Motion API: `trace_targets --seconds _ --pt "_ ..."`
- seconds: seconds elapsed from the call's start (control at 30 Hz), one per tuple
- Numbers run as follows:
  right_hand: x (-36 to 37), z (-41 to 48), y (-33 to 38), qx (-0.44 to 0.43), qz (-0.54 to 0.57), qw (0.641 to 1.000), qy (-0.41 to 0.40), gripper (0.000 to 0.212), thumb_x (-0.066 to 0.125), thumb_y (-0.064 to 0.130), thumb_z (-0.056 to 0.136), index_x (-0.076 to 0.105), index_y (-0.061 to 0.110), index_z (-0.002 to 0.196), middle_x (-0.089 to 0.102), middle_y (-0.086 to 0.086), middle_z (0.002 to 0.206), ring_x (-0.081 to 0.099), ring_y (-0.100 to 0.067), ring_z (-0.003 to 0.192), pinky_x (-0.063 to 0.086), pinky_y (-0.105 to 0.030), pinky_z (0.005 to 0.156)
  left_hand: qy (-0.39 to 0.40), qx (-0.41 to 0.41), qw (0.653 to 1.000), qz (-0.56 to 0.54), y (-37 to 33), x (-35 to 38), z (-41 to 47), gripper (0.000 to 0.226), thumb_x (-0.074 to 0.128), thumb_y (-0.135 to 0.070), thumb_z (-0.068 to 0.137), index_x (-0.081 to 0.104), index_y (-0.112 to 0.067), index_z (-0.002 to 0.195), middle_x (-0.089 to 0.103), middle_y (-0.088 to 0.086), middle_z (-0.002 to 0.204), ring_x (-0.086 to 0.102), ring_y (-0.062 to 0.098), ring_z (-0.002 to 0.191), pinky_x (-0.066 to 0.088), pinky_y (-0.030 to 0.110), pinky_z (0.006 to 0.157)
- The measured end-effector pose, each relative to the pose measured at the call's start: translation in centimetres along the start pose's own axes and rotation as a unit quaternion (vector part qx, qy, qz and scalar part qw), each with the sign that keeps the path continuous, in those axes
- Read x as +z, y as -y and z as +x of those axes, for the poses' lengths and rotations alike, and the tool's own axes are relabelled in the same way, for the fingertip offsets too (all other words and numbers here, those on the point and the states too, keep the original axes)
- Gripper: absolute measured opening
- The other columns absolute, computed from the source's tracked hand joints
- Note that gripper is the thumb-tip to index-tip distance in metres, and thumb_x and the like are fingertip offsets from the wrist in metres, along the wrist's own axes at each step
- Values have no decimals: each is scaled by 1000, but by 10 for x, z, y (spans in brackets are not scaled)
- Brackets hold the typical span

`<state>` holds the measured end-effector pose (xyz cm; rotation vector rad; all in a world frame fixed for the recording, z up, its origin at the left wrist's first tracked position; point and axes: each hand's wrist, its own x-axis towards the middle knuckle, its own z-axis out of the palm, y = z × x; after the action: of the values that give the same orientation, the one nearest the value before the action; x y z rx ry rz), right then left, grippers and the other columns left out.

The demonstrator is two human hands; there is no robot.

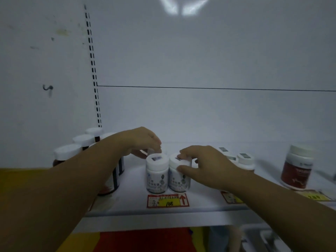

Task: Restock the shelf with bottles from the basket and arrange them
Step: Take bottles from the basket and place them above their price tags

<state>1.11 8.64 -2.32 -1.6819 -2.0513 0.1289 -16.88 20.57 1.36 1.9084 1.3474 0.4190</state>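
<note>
Two bottles (157, 174) (179, 176) stood touching side by side near the front edge of the shelf (163, 213), directly behind a price tag (168, 200) fixed to that edge. The left hand (143, 140) lay behind and above the left bottle of the pair; the right hand (205, 164) rested on the cap and right side of the other. A cluster of capped bottles (82, 144) occupied the shelf's left end, partly behind the left forearm. Further small bottles (244, 160) stood behind the right hand, and a larger jar (297, 167) stood well apart at the far right, behind another tag (316, 196).
</note>
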Motion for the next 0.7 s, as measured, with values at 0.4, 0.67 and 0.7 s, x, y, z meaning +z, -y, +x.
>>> trace_targets --seconds 0.4,0.67,0.7 --pt "-64 -39 -32 -11 -180 984 -10 65 38 53 94 15 29 149 2 1 161 -3 -16 148 5 -36 118 -52 130 945 296 -87 33 -31 68 35 -61 89 30 -21 144 30 4 154 36 24 136 28 38 111" --pt "-160 -161 -134 74 -290 954 31 72 38 55 93 10 21 151 1 -5 161 -4 -21 148 6 -43 121 -13 184 902 389 -212 165 -60 82 19 -73 83 13 -25 150 13 -2 160 9 20 148 8 48 120" --pt "-170 -183 -143 78 -285 955 30 72 39 54 93 12 21 150 3 -4 161 -2 -20 148 8 -41 121 -9 204 899 386 -225 186 -64 82 20 -72 84 12 -25 150 12 -3 160 6 19 148 7 47 120"
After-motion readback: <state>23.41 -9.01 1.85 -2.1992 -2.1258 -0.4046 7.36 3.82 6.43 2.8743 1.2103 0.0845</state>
